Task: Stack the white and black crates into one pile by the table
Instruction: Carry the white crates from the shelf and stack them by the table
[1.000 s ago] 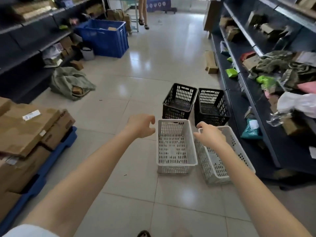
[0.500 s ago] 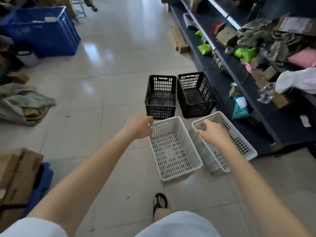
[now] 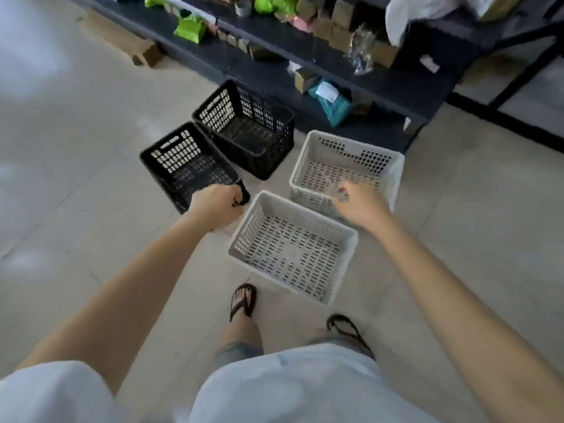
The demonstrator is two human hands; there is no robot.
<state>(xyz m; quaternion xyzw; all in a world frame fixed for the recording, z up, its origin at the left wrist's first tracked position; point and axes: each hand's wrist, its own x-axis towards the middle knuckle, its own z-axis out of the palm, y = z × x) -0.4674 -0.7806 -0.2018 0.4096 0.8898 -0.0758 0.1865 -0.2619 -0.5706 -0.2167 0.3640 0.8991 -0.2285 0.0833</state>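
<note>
At frame centre, the left hand [image 3: 217, 206] is clamped on the near black crate [image 3: 186, 166]; the right hand [image 3: 361, 203], fingers loosely curled, hovers over the far white crate [image 3: 393, 166].

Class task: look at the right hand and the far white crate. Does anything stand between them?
Nothing visible does. The right hand hovers open at the near rim of the far white crate, with no object between them.
</note>
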